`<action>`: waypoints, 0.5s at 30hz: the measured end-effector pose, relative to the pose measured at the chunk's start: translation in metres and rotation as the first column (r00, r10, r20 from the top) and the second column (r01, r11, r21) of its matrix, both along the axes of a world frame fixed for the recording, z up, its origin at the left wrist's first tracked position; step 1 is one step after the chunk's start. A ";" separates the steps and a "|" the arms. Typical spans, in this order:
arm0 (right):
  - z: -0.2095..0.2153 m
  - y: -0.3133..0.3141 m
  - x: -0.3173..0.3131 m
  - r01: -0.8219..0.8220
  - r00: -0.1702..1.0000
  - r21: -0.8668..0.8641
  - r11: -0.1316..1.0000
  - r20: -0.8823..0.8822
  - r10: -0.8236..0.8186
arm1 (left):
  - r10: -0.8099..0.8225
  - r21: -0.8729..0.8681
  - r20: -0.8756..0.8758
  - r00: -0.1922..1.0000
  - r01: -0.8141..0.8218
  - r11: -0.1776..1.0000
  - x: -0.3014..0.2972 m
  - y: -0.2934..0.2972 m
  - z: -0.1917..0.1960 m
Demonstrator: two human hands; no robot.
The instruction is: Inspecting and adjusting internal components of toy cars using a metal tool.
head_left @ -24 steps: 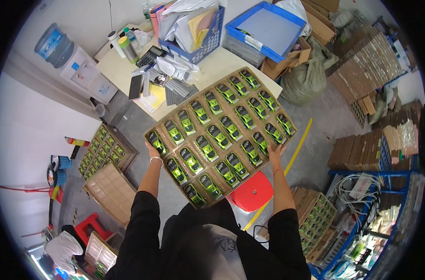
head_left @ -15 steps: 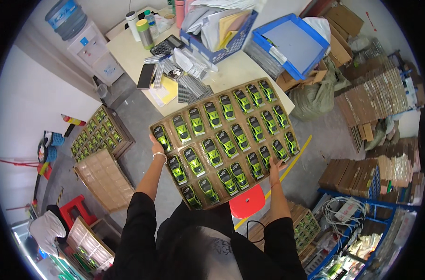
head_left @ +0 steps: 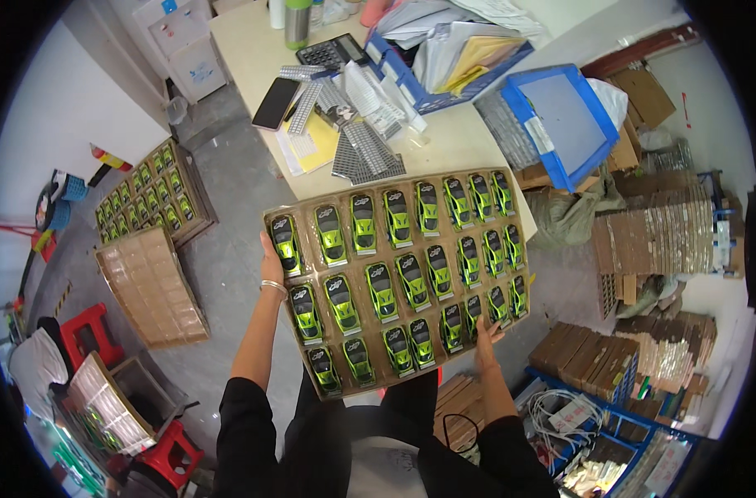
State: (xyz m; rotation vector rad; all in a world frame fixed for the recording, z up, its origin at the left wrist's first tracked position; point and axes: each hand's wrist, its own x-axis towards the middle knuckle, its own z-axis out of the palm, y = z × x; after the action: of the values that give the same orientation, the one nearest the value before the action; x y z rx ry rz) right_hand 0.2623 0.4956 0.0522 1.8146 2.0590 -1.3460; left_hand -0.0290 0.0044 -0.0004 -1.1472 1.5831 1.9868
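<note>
Between my hands is a shallow brown tray (head_left: 308, 264) with a clear plastic lining. Rows of bright green toy cars with black roofs and hoods, such as one toy car (head_left: 383, 290), sit in its compartments. My left hand (head_left: 272, 261) grips the tray's left edge, its fingers partly hidden under it. At the lower right edge, my right hand (head_left: 487, 339) has its thumb over the rim by a car and other fingers beneath. The tray is tilted, its far edge just in front of the table (head_left: 469, 137).
On the table lie a phone (head_left: 276, 104), a calculator (head_left: 332, 51), papers and a blue basket (head_left: 469, 98) of documents. More car-filled trays (head_left: 150, 195) stack on the floor at left, beside a leaning brown tray (head_left: 152, 286). Piled cardboard (head_left: 656, 224) and a blue rack (head_left: 635, 423) stand right.
The table and its surroundings have shifted in view as my head moved. The tray looks more level and sits slightly lower in the picture. Both hands keep their hold on it.
</note>
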 end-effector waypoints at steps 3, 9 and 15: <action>0.010 0.044 -0.010 -0.472 0.872 0.614 0.632 0.429 0.235 | 0.102 0.199 -0.024 0.995 -0.095 0.975 0.007 -0.010 0.020; 0.123 -0.019 -0.231 -0.688 0.435 0.595 0.415 -0.118 0.892 | 0.154 0.276 -0.041 0.987 -0.137 0.952 0.009 0.002 0.028; 0.036 -0.114 -0.432 -0.760 -0.047 0.644 0.093 -0.197 0.979 | 0.198 0.244 -0.107 0.974 -0.167 0.955 0.007 -0.003 0.019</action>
State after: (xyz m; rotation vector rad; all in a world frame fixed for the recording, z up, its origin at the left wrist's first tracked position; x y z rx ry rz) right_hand -0.1696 0.3819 0.0879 -0.5455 2.9094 -1.0598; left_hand -0.0216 0.0011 0.0188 -1.1245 1.2942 2.3394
